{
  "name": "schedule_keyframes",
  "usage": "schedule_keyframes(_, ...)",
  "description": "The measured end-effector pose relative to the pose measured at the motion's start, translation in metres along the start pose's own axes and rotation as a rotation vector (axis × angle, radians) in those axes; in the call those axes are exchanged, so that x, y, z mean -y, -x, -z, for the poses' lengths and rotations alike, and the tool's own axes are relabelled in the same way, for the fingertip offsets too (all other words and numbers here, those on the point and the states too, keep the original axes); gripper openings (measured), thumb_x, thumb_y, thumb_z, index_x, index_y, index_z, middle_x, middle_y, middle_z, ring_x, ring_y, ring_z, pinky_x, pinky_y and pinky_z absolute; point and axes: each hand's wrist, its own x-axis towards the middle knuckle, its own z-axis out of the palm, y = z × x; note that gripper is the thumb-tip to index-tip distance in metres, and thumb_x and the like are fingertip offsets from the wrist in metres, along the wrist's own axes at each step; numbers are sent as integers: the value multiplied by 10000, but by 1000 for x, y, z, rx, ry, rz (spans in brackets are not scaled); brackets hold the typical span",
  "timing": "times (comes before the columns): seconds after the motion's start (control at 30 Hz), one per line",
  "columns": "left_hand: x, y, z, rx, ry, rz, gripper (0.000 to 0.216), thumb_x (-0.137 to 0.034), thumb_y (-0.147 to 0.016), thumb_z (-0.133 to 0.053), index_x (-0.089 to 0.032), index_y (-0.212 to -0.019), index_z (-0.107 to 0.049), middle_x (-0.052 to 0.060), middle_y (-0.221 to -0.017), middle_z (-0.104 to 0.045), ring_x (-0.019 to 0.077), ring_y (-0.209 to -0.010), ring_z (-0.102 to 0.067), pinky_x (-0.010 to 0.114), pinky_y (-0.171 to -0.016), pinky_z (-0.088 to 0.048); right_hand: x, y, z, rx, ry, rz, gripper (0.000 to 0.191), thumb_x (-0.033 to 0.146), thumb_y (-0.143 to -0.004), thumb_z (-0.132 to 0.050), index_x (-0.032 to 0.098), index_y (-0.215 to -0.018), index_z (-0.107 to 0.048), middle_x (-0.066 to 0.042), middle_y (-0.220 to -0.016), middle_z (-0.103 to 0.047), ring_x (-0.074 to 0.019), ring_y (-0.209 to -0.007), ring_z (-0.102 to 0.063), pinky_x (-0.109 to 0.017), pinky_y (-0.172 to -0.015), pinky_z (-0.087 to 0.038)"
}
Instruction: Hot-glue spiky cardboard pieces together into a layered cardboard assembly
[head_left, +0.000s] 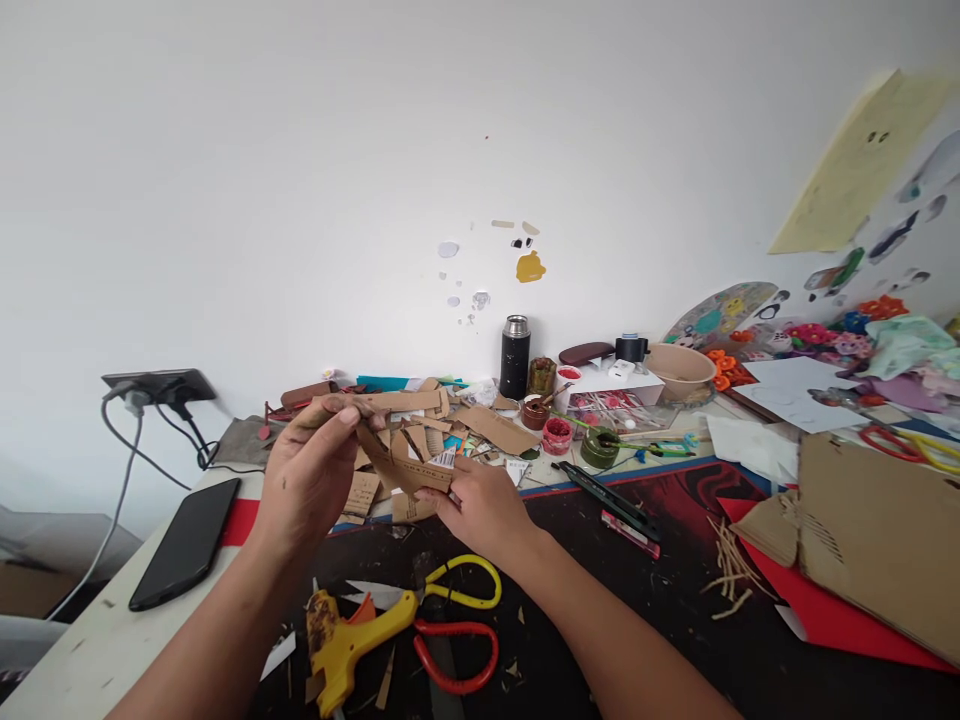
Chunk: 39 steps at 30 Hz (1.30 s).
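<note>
Both of my hands hold a folded brown cardboard piece (401,458) up over the desk. My left hand (311,475) pinches its upper left end between thumb and fingers. Lower down, my right hand (480,505) grips the right end of the same piece, fingers closed on it. Behind the piece lies a heap of cardboard scraps (450,425). Below my hands on the dark mat rest a yellow glue gun (349,640), yellow-handled scissors (461,585) and red-handled scissors (457,655).
A black phone (187,540) lies at the left, near a wall socket with cables (154,390). A black flask (514,357), paint jars (556,435), a bowl (679,372), a craft knife (607,495), large cardboard (877,535) on red paper and paper crafts crowd the right.
</note>
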Motion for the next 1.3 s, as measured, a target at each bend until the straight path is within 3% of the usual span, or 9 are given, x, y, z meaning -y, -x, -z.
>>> schedule_keyframes(0.23, -9, -3, 2, 18, 11, -85, 221, -444, -843, -928, -263, -761, -830, 42, -797, -752, 250, -883, -722, 460, -992, -670, -1, 0, -4, 26, -65, 6, 342, 483, -1080, -788, 176, -945, -858, -101, -928, -822, -248, -824, -755, -325, -700, -441)
schedule_keyframes(0.4, -8, -11, 17, 12, -63, -35, 425, -536, -865, -923, -317, -1226, -877, 97, -1297, -840, 299, -1157, -780, 418, -1000, -673, -6, -1, -8, -14, -216, -81, 312, 432, -1055, -826, 195, -853, -835, -68, -891, -803, -210, -763, -709, -293, -665, -407)
schedule_keyframes(0.5, -4, -16, 27, 213, -279, 58, 590, -570, -863, -927, -304, -1380, -823, 137, -1434, -800, 337, -1209, -781, 431, -1017, -675, -9, -1, -11, -57, -274, -84, 309, 388, -1036, -847, 196, -798, -799, -53, -863, -785, -200, -764, -693, -283, -666, -395)
schedule_keyframes(0.63, -1, -14, 26, 515, -539, 131, 434, -563, -861, -921, -272, -1181, -885, 104, -1153, -877, 339, -1035, -808, 444, -944, -691, -13, 0, -14, -96, -298, -95, 429, 406, -1013, -865, 199, -676, -699, -24, -757, -712, -187, -710, -637, -287, -645, -363)
schedule_keyframes(0.73, -4, -7, 17, 496, -585, 5, 326, -543, -918, -863, -269, -1089, -901, 102, -1062, -878, 318, -913, -805, 386, -799, -683, -15, 0, -14, -108, -362, -146, 548, 505, -1005, -850, 206, -607, -620, -3, -692, -637, -171, -644, -573, -286, -603, -332)
schedule_keyframes(0.83, -10, 2, 9, 493, -687, -206, 215, -443, -998, -794, -289, -1107, -897, 98, -1067, -875, 291, -873, -795, 338, -729, -635, -16, -2, -12, -140, -524, -188, 430, 531, -1012, -822, 205, -748, -725, -7, -754, -660, -174, -660, -590, -276, -596, -370)
schedule_keyframes(0.93, -14, 9, 7, 525, -839, -537, 230, -310, -1051, -712, -323, -1219, -869, 85, -1069, -868, 276, -893, -785, 348, -790, -612, -17, -4, -14, -110, -753, -254, 287, 495, -1038, -779, 210, -1028, -816, -11, -822, -722, -170, -631, -628, -272, -590, -433)
schedule_keyframes(1.03, -11, 13, 12, 556, -1100, -804, 408, -231, -1074, -633, -356, -1433, -779, 92, -1220, -851, 306, -1018, -775, 395, -872, -591, -19, -5, -20, -59, -882, -329, 318, 535, -1041, -768, 219, -1043, -809, 15, -734, -698, -164, -546, -621, -271, -561, -466)
schedule_keyframes(1.3, 1, 11, 20, 662, -1517, -906, 588, -70, -1013, -528, -308, -1522, -702, 124, -1229, -769, 357, -1028, -701, 470, -873, -554, -23, -4, -33, -21, -957, -408, 513, 725, -976, -791, 213, -956, -798, -12, -782, -742, -144, -499, -597, -271, -515, -482)
